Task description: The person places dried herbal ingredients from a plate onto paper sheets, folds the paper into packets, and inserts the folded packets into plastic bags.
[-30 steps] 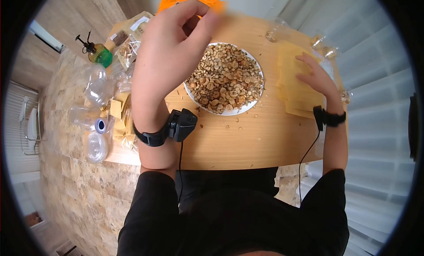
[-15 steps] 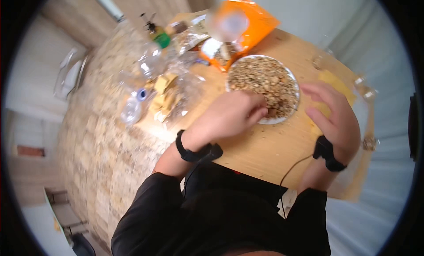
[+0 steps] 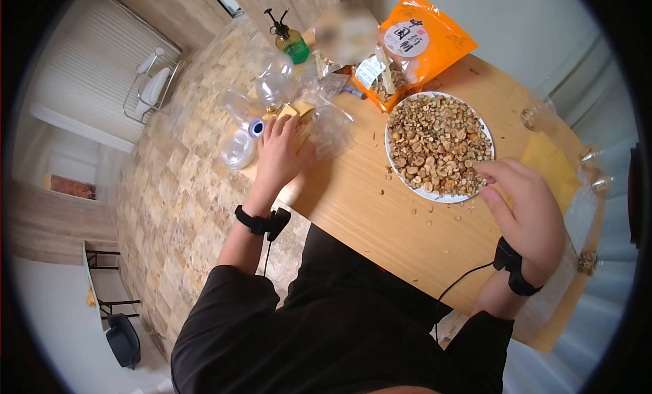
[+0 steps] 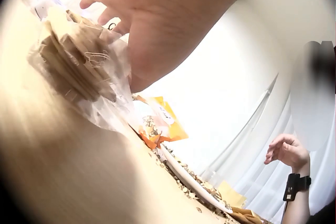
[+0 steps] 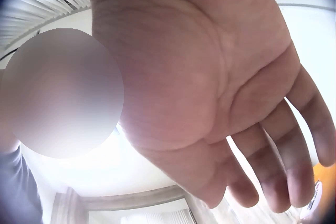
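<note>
My left hand reaches over a bundle of tan paper packets in clear plastic at the table's left edge. Its fingers are spread and lightly bent at the bundle, overlapping it in the left wrist view. The right hand hovers at the right rim of a white plate, fingers loosely bent. A bare palm with nothing in it shows in the right wrist view. Heaped on the plate are small dried brown slices, like dried herbs.
Behind the plate stands an orange bag. Clear plastic bottles and a green spray bottle are at the left. Yellow paper envelopes lie at the right, near small clear jars. Crumbs dot the table.
My left hand has come down from above the plate's back left, past its front, to the packets at the left. The right hand has moved from the yellow envelopes to the plate's rim. The view has turned left.
</note>
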`<act>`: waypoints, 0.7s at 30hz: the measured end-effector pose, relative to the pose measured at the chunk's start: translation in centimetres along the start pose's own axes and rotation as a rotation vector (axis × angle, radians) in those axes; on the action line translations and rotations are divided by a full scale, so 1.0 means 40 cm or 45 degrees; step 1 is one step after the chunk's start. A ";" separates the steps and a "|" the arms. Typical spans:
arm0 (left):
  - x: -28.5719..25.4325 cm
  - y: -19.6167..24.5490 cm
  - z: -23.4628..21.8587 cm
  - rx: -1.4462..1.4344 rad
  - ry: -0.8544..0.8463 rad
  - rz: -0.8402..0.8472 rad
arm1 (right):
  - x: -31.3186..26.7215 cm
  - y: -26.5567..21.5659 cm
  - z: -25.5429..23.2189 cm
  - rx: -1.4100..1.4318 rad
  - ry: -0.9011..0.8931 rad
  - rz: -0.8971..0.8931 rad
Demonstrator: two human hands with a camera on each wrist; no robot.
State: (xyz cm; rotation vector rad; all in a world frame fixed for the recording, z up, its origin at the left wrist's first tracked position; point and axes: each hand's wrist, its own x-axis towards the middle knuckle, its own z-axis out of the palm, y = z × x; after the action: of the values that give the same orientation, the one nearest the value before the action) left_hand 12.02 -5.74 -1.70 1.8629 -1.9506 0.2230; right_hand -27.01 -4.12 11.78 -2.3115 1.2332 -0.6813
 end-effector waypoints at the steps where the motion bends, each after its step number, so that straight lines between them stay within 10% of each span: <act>1: 0.012 -0.004 0.002 -0.045 -0.019 0.011 | 0.001 -0.001 0.002 -0.031 -0.031 -0.027; 14: 0.057 0.062 -0.067 -0.969 0.697 -0.190 | 0.019 -0.016 0.039 0.170 -0.346 -0.346; 21: 0.050 0.315 -0.157 -1.725 0.609 -0.055 | 0.032 -0.035 0.101 0.069 -0.304 -0.258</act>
State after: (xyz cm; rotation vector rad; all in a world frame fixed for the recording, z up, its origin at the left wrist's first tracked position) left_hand 0.87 -3.97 6.98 0.8090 -1.1407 -0.5119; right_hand -23.06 -3.92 9.70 -2.4105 0.8734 -0.4798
